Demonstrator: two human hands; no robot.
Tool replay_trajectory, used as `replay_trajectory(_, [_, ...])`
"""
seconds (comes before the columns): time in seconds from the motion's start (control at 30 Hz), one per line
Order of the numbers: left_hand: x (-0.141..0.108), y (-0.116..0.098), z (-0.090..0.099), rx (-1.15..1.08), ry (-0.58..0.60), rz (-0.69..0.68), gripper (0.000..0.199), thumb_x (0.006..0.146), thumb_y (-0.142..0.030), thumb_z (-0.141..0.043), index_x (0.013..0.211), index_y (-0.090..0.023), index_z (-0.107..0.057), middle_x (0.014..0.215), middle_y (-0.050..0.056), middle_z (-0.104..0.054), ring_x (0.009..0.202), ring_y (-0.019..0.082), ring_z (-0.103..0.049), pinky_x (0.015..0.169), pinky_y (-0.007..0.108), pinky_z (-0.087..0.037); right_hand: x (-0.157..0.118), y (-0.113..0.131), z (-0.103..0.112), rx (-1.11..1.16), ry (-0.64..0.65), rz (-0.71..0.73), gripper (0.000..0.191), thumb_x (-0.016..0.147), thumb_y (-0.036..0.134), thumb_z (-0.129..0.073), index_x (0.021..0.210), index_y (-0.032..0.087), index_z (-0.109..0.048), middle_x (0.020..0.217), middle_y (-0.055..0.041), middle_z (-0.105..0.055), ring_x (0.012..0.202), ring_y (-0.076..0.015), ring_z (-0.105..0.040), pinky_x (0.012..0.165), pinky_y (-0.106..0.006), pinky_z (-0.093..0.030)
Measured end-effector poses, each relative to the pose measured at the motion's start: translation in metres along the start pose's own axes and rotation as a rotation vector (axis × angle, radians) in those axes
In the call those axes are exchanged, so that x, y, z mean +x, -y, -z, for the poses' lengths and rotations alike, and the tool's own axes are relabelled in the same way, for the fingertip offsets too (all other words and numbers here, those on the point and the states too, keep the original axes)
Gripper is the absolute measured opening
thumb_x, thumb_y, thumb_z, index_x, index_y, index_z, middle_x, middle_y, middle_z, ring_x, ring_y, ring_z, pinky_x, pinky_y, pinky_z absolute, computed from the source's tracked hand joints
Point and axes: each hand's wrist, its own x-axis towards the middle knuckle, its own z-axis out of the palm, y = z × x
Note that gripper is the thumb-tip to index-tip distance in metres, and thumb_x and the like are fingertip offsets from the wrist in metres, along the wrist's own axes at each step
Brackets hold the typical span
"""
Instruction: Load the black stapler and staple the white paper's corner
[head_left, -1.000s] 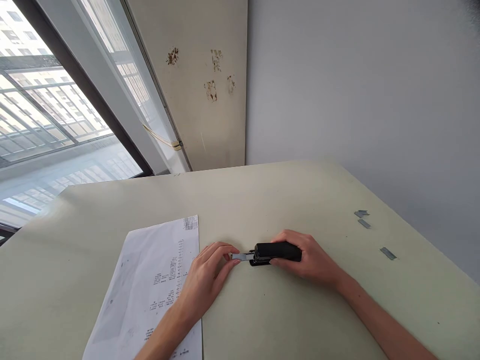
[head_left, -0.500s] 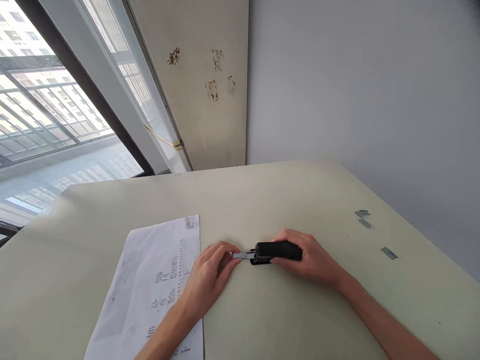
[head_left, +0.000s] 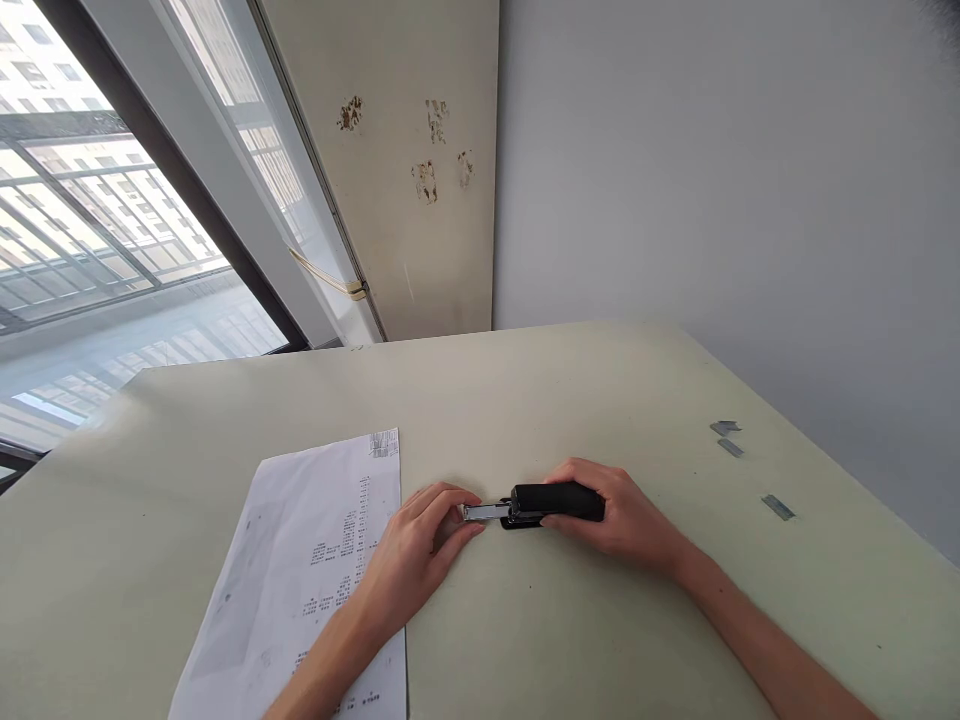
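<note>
"What has shifted on your end?"

"Very little. The thumb of my left grip [head_left: 420, 538] has dropped slightly from the metal channel [head_left: 487, 512], and the channel shows shinier than it did. My right grip [head_left: 621, 512] stays where it was."

"Where's the stapler [head_left: 561, 501], and how does it point?"

"Flat on the surface [head_left: 585, 630], just past the paper's [head_left: 255, 580] 3 o'clock edge. Its long axis runs from 9 to 3 o'clock; the channel sticks out toward 9, and the rear of the body sits in my hand at 3."

"And your grips?"

"The right is clamped on the black body, fingers on the far side, thumb on the near. The left has finger and thumb slightly apart around the channel's outer end. I can't tell whether they press on it."

"Any writing?"

"Rows of small print on the paper, too fine for me to read, with a dense barcode-like patch [head_left: 383, 443] at its 1 o'clock corner."

"Materials?"

"The stapler's body is smooth, dark and rounded toward the rear; the channel is straight, narrow, silvery metal. The paper is thin and white, with a greyish band down its 9 o'clock side. The surface is pale, greenish and smooth. From the stapler, small flat grey strips [head_left: 730, 448] lie toward 2 o'clock, and another grey piece [head_left: 778, 507] toward 3. Beyond, at 11, a beige panel [head_left: 420, 260] carries rough brown patches."
</note>
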Motion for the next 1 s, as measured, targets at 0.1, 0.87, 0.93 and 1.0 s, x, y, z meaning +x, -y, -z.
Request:
replay_trajectory(0.1, [0.002,0.003,0.007,-0.004,0.016,-0.021,0.021,0.103,-0.043,-0.057,0.115,-0.029,-0.068,0.098,0.002,-0.070,0.089,0.019,-0.068,0.081,0.032,-0.055,0.000,0.000,0.000,0.015,0.003,-0.007,0.022,0.090,0.043,-0.077,0.101,0.026,-0.070,0.097,-0.0025,-0.074,0.083,-0.0198,-0.067,0.074,-0.030,-0.050])
replay_trajectory(0.87, [-0.001,0.001,0.000,-0.273,0.165,-0.130,0.010,0.092,-0.035,-0.078,0.091,-0.026,-0.080,0.079,-0.001,-0.075,0.079,0.016,-0.064,0.066,0.025,-0.048,-0.004,0.005,0.013,0.334,0.264,-0.082,0.025,0.081,0.028,-0.086,0.103,0.029,-0.075,0.113,-0.0023,-0.072,0.096,-0.0216,-0.067,0.077,-0.031,-0.049])
replay_trajectory(0.93, [-0.001,0.001,-0.001,-0.256,0.154,-0.119,0.012,0.090,-0.036,-0.081,0.087,-0.024,-0.079,0.077,-0.001,-0.073,0.076,0.015,-0.063,0.065,0.025,-0.047,-0.004,0.006,0.012,0.344,0.273,-0.087,0.025,0.080,0.028,-0.086,0.103,0.028,-0.075,0.113,-0.0022,-0.072,0.097,-0.0215,-0.067,0.077,-0.031,-0.049])
replay_trajectory(1.0, [-0.002,0.001,-0.003,-0.235,0.142,-0.092,0.014,0.088,-0.036,-0.082,0.084,-0.023,-0.077,0.077,-0.001,-0.070,0.074,0.015,-0.061,0.064,0.025,-0.046,-0.005,0.006,0.012,0.344,0.275,-0.093,0.026,0.080,0.027,-0.086,0.103,0.028,-0.075,0.113,-0.0023,-0.072,0.097,-0.0214,-0.067,0.078,-0.031,-0.049])
